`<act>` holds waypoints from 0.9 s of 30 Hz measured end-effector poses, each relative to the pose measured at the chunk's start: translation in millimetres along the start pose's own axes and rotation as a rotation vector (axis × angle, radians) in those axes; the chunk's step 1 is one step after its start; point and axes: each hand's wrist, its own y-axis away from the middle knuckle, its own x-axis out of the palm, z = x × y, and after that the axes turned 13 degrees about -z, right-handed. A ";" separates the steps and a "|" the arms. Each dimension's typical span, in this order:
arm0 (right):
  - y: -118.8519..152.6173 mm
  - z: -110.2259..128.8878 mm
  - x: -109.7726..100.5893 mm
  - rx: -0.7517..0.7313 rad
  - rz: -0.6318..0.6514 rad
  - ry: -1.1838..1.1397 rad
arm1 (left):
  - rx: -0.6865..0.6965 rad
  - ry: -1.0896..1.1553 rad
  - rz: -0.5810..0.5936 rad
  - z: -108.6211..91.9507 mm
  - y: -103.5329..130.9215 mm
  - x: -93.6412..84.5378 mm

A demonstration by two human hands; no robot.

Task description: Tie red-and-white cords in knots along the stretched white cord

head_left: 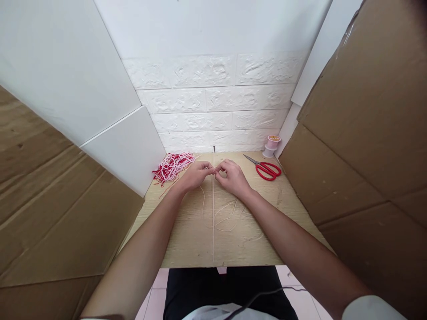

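A pale cord [213, 242] runs straight down the middle of the wooden board, from a small dark nail [214, 148] at the back to the front edge. My left hand [197, 174] and my right hand [232, 178] meet over this cord, fingertips nearly touching. Both are closed in a pinch on thin cord at the centre line; the pinched spot itself is mostly hidden by the fingers. A loose cream thread [227, 230] curls across the board below my right hand, and another strand hangs below my left.
A tangled heap of red and pink cords [175, 166] lies at the back left. Red-handled scissors [267, 170] lie open at the right, near stacked thread spools [272, 143]. Cardboard panels [360, 155] stand on both sides, and a white brick-patterned wall [213, 100] closes the back.
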 end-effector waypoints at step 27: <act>2.3 4.5 -1.3 -0.048 -0.045 0.007 | -0.064 -0.024 -0.042 3.0 -1.3 -0.3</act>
